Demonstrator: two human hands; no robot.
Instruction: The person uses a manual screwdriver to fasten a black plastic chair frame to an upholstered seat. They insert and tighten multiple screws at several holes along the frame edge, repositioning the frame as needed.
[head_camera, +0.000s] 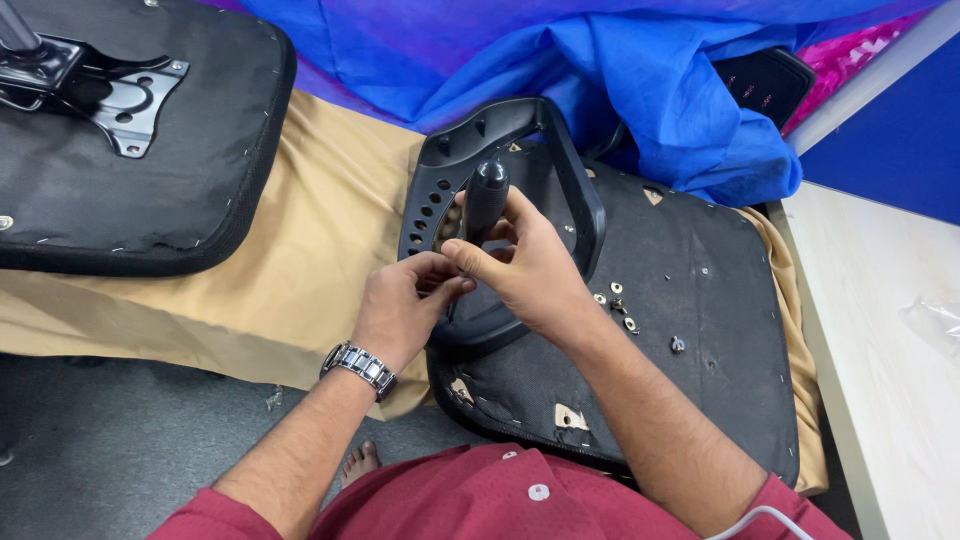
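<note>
Black plastic armrest (560, 160) lies on an upturned chair seat (700, 330), centre of scene. Right hand (530, 265) is wrapped around a black screwdriver handle (487, 195), held upright against the armrest. Left hand (405, 305), metal watch (358, 366) on the wrist, is pinched closed near the tool's lower end; what it pinches I cannot tell. Loose screws (618, 300) lie just right of the hands. Second seat (120, 130) far left, blue cloth (620, 70) far.

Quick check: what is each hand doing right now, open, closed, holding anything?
Left hand: fingers pinched together at the armrest; a held part cannot be told.
Right hand: closed around the black screwdriver.
</note>
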